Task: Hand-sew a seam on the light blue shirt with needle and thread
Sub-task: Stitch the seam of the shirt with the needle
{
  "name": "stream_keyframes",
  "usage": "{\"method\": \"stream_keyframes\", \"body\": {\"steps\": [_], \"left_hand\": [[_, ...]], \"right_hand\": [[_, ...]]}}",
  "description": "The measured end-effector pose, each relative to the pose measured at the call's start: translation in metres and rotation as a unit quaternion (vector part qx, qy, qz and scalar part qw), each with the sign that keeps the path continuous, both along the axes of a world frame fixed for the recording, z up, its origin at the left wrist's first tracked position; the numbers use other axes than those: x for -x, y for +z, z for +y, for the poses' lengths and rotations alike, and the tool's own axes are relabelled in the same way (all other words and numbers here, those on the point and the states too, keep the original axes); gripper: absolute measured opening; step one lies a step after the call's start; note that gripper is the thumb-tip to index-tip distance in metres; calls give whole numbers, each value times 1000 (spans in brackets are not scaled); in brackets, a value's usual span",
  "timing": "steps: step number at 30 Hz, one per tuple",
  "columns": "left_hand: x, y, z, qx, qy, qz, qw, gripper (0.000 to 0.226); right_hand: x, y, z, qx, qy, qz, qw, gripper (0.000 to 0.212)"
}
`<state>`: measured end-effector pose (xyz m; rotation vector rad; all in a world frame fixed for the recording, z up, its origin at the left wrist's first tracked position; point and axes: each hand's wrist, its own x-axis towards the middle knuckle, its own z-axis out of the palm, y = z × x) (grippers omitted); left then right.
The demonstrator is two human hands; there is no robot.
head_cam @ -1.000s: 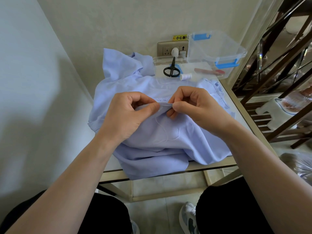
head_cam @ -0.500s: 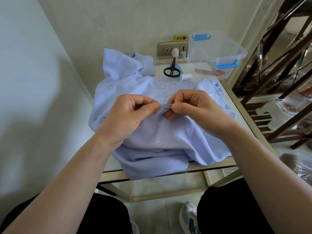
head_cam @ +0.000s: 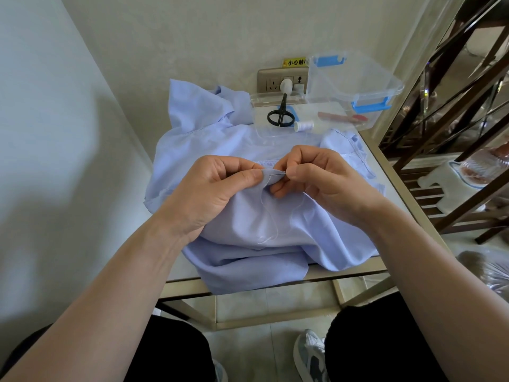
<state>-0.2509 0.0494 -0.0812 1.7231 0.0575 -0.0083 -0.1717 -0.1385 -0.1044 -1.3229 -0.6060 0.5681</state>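
Observation:
The light blue shirt [head_cam: 248, 224] lies bunched over a small table. My left hand [head_cam: 214, 188] pinches a raised fold of its fabric between thumb and forefinger. My right hand [head_cam: 319, 177] pinches a thin needle [head_cam: 277, 174], whose tip goes into that fold just right of my left thumb. A white thread [head_cam: 278, 224] hangs from my right hand in a loose loop across the shirt.
Black scissors [head_cam: 280, 114] and a white thread spool [head_cam: 303, 125] lie on a clear lid [head_cam: 261, 128] at the back. A clear box with blue latches [head_cam: 355, 81] stands back right, a wall socket [head_cam: 281, 79] behind. The table edge [head_cam: 355, 271] is near my knees; a dark rack [head_cam: 454, 133] stands right.
My right hand has drawn slightly right, so the needle now shows between the two hands. My left hand keeps its pinch on the fold.

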Motion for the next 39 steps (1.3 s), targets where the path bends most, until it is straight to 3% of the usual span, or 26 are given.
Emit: {"method": "stream_keyframes", "body": {"steps": [11, 18, 23, 29, 36, 39], "left_hand": [[-1, -1, 1, 31, -9, 14, 999, 15], [0, -1, 0, 70, -23, 21, 997, 16], [2, 0, -1, 97, -42, 30, 994, 24], [2, -1, -2, 86, -51, 33, 994, 17], [3, -1, -6, 62, -55, 19, 996, 17], [3, 0, -6, 74, -36, 9, 997, 12]], "right_hand": [[-1, -3, 3, -56, 31, 43, 997, 19], [0, -6, 2, -73, 53, 49, 995, 9], [2, -3, -2, -69, 68, 45, 994, 6], [5, -3, -2, -51, 58, 34, 996, 5], [6, -4, 0, 7, 7, -7, 1000, 18], [3, -2, -4, 9, -5, 2, 1000, 8]]}}
